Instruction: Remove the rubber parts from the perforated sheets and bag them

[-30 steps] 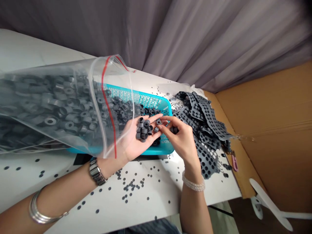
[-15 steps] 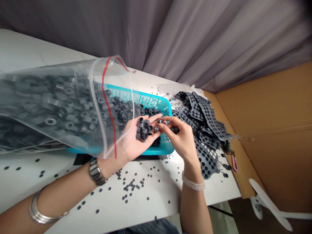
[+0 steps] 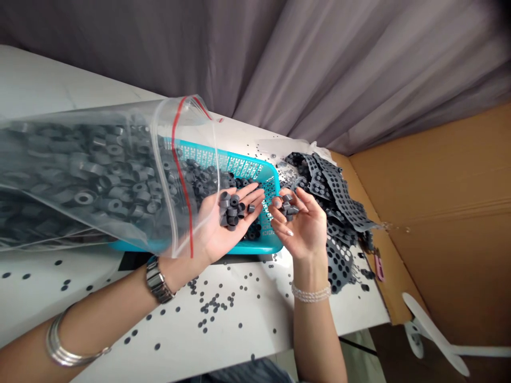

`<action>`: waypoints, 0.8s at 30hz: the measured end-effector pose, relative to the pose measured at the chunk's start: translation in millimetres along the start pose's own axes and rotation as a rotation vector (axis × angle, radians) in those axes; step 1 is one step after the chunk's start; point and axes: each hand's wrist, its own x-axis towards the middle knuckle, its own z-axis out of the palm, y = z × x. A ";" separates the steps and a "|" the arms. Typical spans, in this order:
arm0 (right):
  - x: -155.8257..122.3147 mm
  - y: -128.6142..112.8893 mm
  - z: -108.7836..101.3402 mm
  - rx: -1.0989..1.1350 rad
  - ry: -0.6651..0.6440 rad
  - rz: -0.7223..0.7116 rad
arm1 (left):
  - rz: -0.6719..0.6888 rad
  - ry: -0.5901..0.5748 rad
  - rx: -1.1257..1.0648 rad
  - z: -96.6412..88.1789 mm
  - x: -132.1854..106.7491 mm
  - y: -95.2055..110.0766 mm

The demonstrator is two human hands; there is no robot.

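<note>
My left hand (image 3: 215, 229) lies palm up over the basket with its fingers stretched out, holding a small heap of short grey plastic tubes (image 3: 231, 214) on the palm. Close by on the right, my right hand (image 3: 301, 223) is turned palm up too. Its fingers curl round several more grey tubes (image 3: 288, 208). Over my left wrist hangs the mouth of a clear zip bag (image 3: 139, 159) with a red strip, full of the same tubes. Beneath the hands stands a turquoise basket (image 3: 275, 244) with loose tubes in it, partly hidden by the bag and left hand.
Punched grey sheets (image 3: 335, 191) lie heaped to the right of the basket. Small dark discs (image 3: 215, 306) are scattered over the white table (image 3: 167, 346). Beyond the sheets are a pink-handled tool (image 3: 379, 267) and a cardboard panel (image 3: 447, 202). A grey curtain (image 3: 239, 58) hangs behind.
My right hand has drawn away from the left fingertips and turned palm up, with several tubes now showing in it. My left hand stays nearly in place with its heap.
</note>
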 end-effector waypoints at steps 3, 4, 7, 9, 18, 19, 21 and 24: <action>-0.1 3.7 1.5 -0.008 0.017 -0.061 | 0.012 -0.038 -0.004 -1.7 1.2 -0.5; -0.8 5.1 2.6 -0.056 0.020 -0.091 | 0.019 -0.045 -0.001 -1.6 1.2 -0.5; -3.9 9.5 7.1 -0.332 0.014 -0.169 | 0.034 -0.027 0.026 0.6 -0.4 0.5; -5.6 12.3 10.3 -0.559 -0.005 -0.206 | 0.035 -0.006 0.052 2.7 -2.2 1.8; -4.1 13.9 6.7 -0.427 -0.086 -0.079 | 0.019 -0.011 0.055 1.3 -0.4 1.9; -4.1 12.0 5.2 -0.320 -0.113 -0.046 | 0.008 -0.003 0.043 0.1 0.7 1.6; -4.4 7.9 2.6 -0.145 -0.167 0.003 | -0.021 0.011 0.016 -2.6 2.4 1.4; -4.3 3.7 0.6 0.050 -0.219 0.061 | -0.041 0.025 0.013 -7.1 3.5 1.6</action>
